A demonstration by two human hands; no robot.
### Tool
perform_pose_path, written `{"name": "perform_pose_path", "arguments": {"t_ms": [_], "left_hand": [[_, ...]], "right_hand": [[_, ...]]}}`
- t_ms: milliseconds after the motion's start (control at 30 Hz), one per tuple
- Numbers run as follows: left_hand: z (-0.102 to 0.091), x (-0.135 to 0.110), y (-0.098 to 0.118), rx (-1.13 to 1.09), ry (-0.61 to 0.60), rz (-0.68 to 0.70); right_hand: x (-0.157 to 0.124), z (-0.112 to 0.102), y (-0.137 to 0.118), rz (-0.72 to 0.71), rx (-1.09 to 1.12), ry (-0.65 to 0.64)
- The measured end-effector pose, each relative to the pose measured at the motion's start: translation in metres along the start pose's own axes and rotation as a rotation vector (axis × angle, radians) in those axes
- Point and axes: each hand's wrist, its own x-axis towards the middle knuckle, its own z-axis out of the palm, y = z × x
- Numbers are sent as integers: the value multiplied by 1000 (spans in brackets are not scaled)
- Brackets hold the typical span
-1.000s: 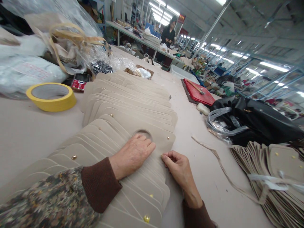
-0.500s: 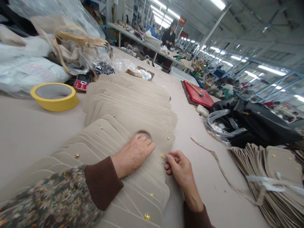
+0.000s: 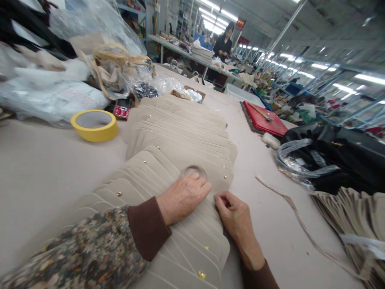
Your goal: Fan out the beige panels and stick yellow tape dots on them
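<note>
Overlapping beige flat panels with rounded corners and small metal studs lie fanned in a long row in front of me. My left hand rests on them, fingers bent and pressed together; what they grip is hidden. Just behind its knuckles shows the upper arc of a thin dark ring. At the panels' right edge my right hand is closed in a pinch, thumb against forefinger, close to the left fingertips. Anything inside that pinch is too small to make out. A yellow-gold stud sits on a nearer panel.
A yellow tape roll and plastic-wrapped goods lie at left. On the right are a red board with a hammer, a black bag, a strap and a tied panel bundle. Another person stands at a far table.
The view has swung left, so everything sits further right. My right fingers have come closer to the left ones and the panel edge; the yellow bit beside their tips no longer shows.
</note>
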Motion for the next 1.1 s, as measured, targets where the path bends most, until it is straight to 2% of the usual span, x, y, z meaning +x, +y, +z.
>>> {"name": "perform_pose_path", "arguments": {"t_ms": [167,233,300,367,500,600,733,933,1033,1100], "left_hand": [[3,-3,0,-76,103,56],[6,-5,-1,-144,128,96],[10,-6,-1,-189,177,135],[14,-7,-1,-196,230,148],[20,-7,0,-168,273,131],[22,-6,2,-184,295,139],[22,-5,4,-187,324,189],[13,-5,7,-183,140,122],[9,-4,9,-149,159,99],[8,-2,9,-137,202,97]], "right_hand": [[-6,-12,4,-7,54,-228],[-7,-15,5,-6,85,-249],[-8,-16,5,0,164,-165],[-9,-15,4,-32,268,-27],[-11,-12,-2,-302,331,151],[-11,-9,-10,-498,267,182],[-10,-6,-17,-608,164,189],[-13,-1,-17,-507,108,303],[-15,0,-19,-373,190,294],[-16,1,-22,-205,309,230]]}}
